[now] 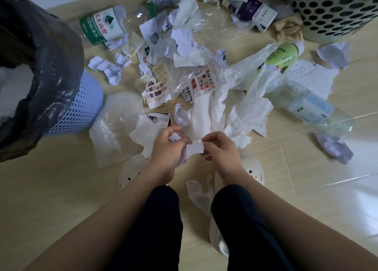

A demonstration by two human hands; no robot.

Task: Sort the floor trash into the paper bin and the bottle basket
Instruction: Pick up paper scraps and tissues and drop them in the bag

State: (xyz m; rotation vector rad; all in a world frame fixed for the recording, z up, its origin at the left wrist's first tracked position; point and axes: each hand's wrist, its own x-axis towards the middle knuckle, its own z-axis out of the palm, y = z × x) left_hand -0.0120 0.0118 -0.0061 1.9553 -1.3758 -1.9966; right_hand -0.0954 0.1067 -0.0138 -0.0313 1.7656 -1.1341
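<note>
Head view, left grip [165, 148], right grip [223, 151] pinching paper scraps [193, 149], blue bin [81, 107] holding paper [14, 82]

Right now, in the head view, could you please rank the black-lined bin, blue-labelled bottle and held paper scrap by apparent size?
1. black-lined bin, though nearness inflates it
2. blue-labelled bottle
3. paper scrap
</note>
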